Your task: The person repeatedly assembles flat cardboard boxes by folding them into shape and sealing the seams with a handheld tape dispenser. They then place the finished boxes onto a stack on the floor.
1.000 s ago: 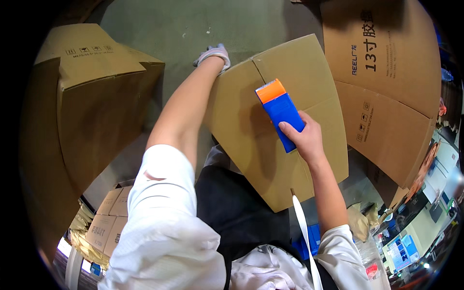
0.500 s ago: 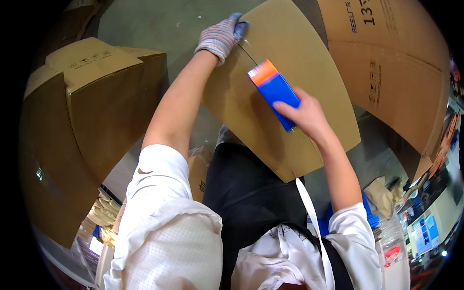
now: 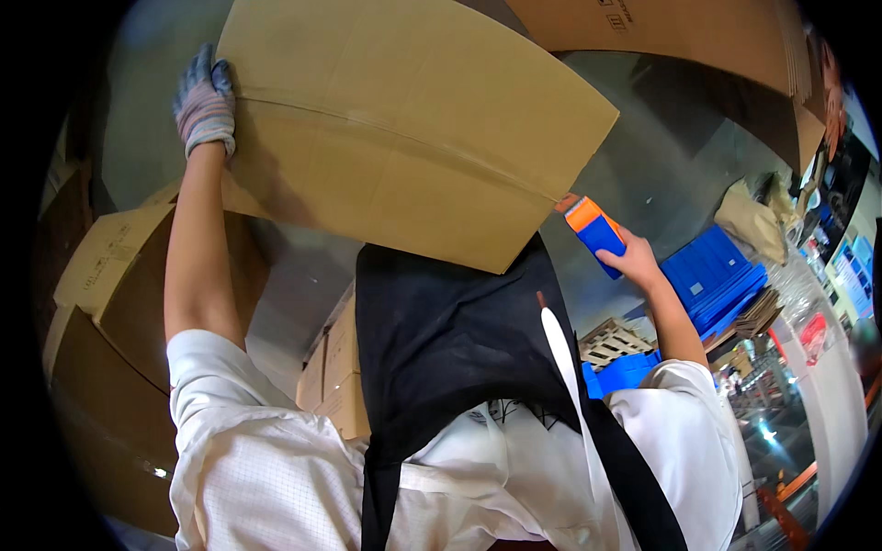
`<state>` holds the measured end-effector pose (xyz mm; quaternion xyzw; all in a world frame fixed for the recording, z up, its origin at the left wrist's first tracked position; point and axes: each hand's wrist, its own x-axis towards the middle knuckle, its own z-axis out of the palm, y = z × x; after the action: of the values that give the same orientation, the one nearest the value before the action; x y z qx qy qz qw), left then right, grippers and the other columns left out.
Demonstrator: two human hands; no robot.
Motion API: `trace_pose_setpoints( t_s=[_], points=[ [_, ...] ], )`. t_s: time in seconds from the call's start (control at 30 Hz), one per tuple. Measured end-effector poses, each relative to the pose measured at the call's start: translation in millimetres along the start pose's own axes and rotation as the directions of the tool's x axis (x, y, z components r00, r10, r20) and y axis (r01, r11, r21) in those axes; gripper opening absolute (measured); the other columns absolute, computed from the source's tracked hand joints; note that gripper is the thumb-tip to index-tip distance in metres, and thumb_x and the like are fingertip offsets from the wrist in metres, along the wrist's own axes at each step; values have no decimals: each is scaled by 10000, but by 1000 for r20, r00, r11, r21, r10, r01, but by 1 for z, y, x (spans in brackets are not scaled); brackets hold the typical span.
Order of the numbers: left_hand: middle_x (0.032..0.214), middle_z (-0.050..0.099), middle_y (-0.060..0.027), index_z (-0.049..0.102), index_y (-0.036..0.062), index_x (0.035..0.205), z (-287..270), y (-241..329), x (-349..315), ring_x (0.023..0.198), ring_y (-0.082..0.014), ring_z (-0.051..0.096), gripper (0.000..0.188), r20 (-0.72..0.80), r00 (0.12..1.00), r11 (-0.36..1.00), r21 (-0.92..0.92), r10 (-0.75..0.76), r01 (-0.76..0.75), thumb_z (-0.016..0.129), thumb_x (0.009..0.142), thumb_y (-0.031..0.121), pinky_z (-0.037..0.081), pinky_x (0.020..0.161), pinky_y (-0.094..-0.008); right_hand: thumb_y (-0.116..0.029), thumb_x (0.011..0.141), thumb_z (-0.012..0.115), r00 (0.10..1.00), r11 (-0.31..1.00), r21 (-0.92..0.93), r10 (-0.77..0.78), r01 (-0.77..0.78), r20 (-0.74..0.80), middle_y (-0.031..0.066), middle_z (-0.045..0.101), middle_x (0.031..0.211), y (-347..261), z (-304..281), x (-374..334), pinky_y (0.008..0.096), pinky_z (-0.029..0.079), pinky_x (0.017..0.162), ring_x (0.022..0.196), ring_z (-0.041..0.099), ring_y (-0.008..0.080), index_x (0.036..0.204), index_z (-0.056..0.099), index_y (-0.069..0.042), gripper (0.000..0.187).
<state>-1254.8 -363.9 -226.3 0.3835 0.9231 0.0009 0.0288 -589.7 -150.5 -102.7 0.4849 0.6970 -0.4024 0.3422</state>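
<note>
A large brown cardboard box [image 3: 395, 119] stands in front of me, with a seam running across its top from left to right. My left hand [image 3: 204, 106], in a striped grey-tipped glove, rests against the box's left edge at the seam's end, fingers stretched out and thumb apart. My bare right hand [image 3: 634, 260] grips a blue and orange tape dispenser [image 3: 597, 237]. The dispenser's orange end is by the seam's right end, just off the box's edge. Whether tape runs from it to the box is hard to make out.
Other brown boxes stand at the left [image 3: 119, 266] and far right [image 3: 680, 37]. At the right lie blue plastic crates [image 3: 707, 275], crumpled brown paper [image 3: 758, 220] and a slatted wooden pallet [image 3: 614, 344]. A smaller carton [image 3: 335, 376] sits on the floor beside my apron.
The box's top now lies more crosswise before me. My left hand has moved left with its fingers stretched out, and my right hand has carried the tape dispenser right and down past the box's edge.
</note>
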Motion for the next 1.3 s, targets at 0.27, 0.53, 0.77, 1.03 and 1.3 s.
trace_pose_setpoints(
  t_s=[0.27, 0.53, 0.77, 1.03, 1.3],
  points=[
    [1376, 501, -18, 542, 316, 1287, -60, 265, -135, 1318, -257, 408, 459, 261, 450, 520, -384, 854, -763, 612, 837, 371, 227, 1120, -565, -503, 661, 702, 999, 995, -87, -44, 43, -12, 203, 679, 873, -45, 25, 53, 425, 516, 735, 840, 661, 354, 1051, 625, -30, 618],
    [1210, 580, -112, 642, 47, 1104, -26, 376, -192, 1281, -248, 427, 370, 130, 169, 211, -469, 977, -858, 582, 758, 164, 322, 1103, -456, -217, 793, 598, 983, 990, 56, 137, -131, -123, 205, 661, 1057, -56, 79, 126, 465, 502, 835, 1006, 623, 381, 1104, 629, -95, 334],
    [1296, 555, -133, 572, 125, 1204, -13, 409, -219, 1178, -298, 541, 331, 507, 731, 462, -837, 457, 291, 520, 895, 231, 421, 990, -428, -161, 938, 574, 763, 545, 810, 423, 216, -488, 126, 557, 1202, -46, 127, 110, 362, 471, 904, 1050, 572, 228, 1310, 425, 0, 431],
    [1513, 310, -171, 412, 100, 1410, -21, 99, -73, 1395, -420, 241, 681, -12, 1000, 999, -35, -20, 19, 397, 882, 530, 60, 1140, -591, -231, 933, 609, 661, 149, 940, 677, 308, -324, 142, 543, 1195, -154, 113, 122, 397, 550, 794, 979, 596, 245, 1232, 424, 9, 425],
    [1148, 637, -173, 664, 79, 1103, -48, -56, 19, 1095, -374, 578, 622, 275, 809, 778, -239, -519, 581, 321, 934, 569, 452, 940, -454, -163, 895, 652, 758, 185, 906, 498, 381, -420, 85, 621, 1021, -199, 89, 145, 360, 554, 725, 858, 622, 198, 1100, 536, -2, 286]
  ],
)
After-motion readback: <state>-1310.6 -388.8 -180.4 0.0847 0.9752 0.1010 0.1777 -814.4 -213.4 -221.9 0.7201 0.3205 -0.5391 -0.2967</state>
